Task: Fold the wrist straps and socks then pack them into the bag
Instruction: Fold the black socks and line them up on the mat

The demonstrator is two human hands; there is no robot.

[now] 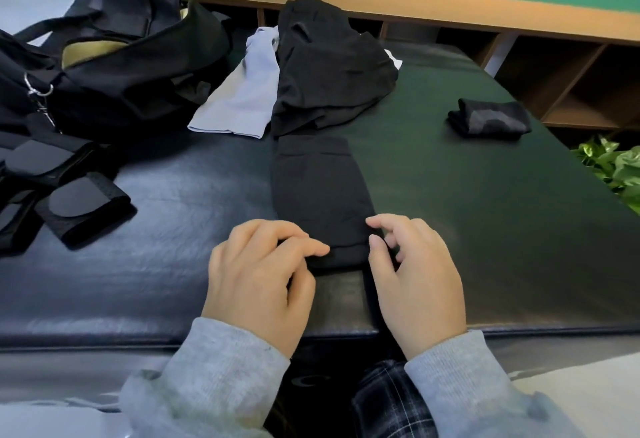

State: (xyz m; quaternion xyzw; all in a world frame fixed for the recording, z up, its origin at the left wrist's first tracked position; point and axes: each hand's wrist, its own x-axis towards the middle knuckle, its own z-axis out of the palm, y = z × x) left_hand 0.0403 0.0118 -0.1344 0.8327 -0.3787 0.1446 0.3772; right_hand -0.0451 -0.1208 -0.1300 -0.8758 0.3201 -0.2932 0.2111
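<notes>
A black sock [320, 191] lies flat, lengthwise, on the dark padded table [467, 212] in front of me. My left hand [263, 274] pinches its near left corner, and my right hand [412, 271] pinches its near right corner. Beyond it sits a heap of black socks [332, 66] beside a light grey sock [242, 91]. A folded black-and-grey sock [490, 120] rests at the right. Black wrist straps [69, 202] lie folded at the left. The black bag [117, 56] stands open at the back left.
A wooden shelf unit [554, 66] with open compartments runs along the far side below a green wall. A leafy green plant [616, 167] pokes up at the table's right edge. The bag's metal clip [40, 91] hangs toward the straps.
</notes>
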